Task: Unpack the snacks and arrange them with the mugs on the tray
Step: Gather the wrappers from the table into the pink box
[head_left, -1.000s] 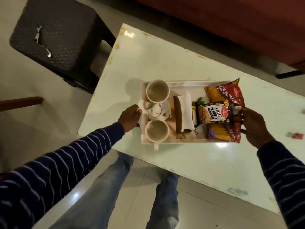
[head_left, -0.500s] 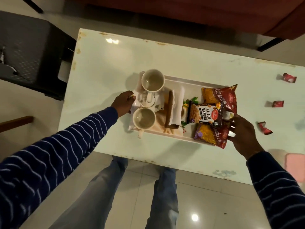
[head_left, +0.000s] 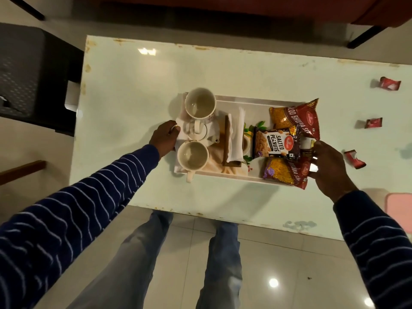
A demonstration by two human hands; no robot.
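Note:
A white tray (head_left: 245, 99) lies on the pale table (head_left: 133, 85). At its left end stand two empty white mugs, one far (head_left: 200, 105) and one near (head_left: 192, 155). A salted peanuts packet (head_left: 270, 143) lies between two red bhujia packets, far (head_left: 296, 117) and near (head_left: 283, 172), at the right end. My left hand (head_left: 163, 138) grips the tray's left edge beside the mugs. Curled at the right edge, my right hand (head_left: 330, 166) holds the tray with its fingers touching the packets.
A napkin holder (head_left: 234, 137) stands mid-tray. Three red sweet wrappers (head_left: 390, 83) (head_left: 374, 123) (head_left: 354, 159) lie on the table to the right, with a pink object (head_left: 399, 208) at the right edge. A black stool (head_left: 29, 70) is left of the table, and my legs are below its near edge.
The view has swung right and squared up to the table, bringing the wrappers into sight. Both hands have kept their hold on the tray's two ends.

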